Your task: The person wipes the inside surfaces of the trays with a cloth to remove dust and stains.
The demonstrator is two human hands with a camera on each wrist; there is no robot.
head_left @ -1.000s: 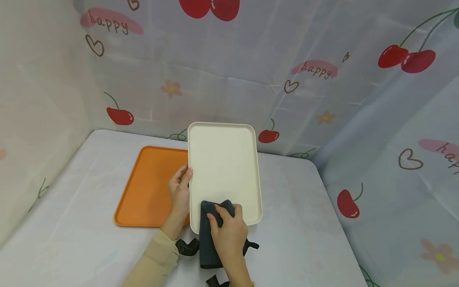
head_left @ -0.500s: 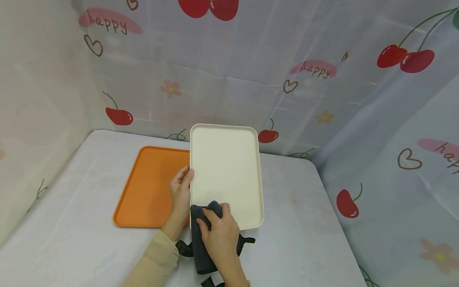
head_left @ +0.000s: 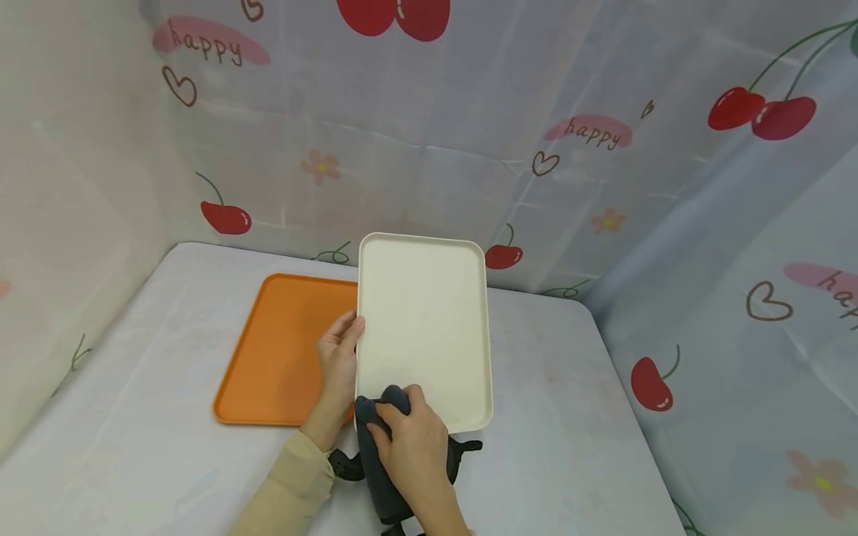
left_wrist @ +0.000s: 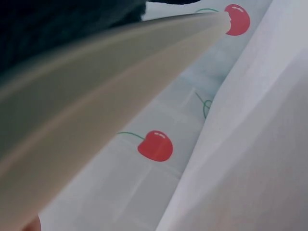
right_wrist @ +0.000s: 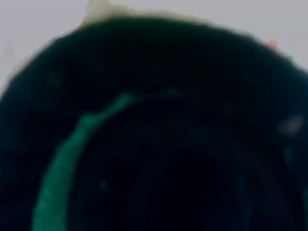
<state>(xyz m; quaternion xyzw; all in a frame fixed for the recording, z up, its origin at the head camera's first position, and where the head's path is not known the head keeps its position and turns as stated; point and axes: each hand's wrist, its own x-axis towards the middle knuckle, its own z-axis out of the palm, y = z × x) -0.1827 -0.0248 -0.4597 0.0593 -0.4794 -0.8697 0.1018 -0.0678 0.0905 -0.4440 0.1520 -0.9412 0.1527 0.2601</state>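
Observation:
My left hand [head_left: 339, 365] grips the left edge of a cream rectangular tray [head_left: 425, 313], thumb at the rim. The tray is held up and tilted toward me, overlapping an orange tray [head_left: 278, 357] that lies on the table. In my right hand [head_left: 417, 447] is a folded dark grey cloth [head_left: 383, 480], pressed on the cream tray's lower left corner. Seen edge-on, the cream tray [left_wrist: 101, 91] crosses the left wrist view, with the dark cloth [left_wrist: 53, 29] above it. The cloth [right_wrist: 159, 57] fills most of the right wrist view, too dark for detail.
A white-covered table [head_left: 556, 417] extends around the trays. Behind it hangs a curtain [head_left: 429, 179] printed with cherries, and a pale wall [head_left: 80, 186] stands on the left. Black strap pieces [head_left: 346, 465] show near the wrists.
My right hand has slid the cloth left along the cream tray's lower end to its left corner, then slightly down. The cream tray shifted slightly right and down. The orange tray stayed put.

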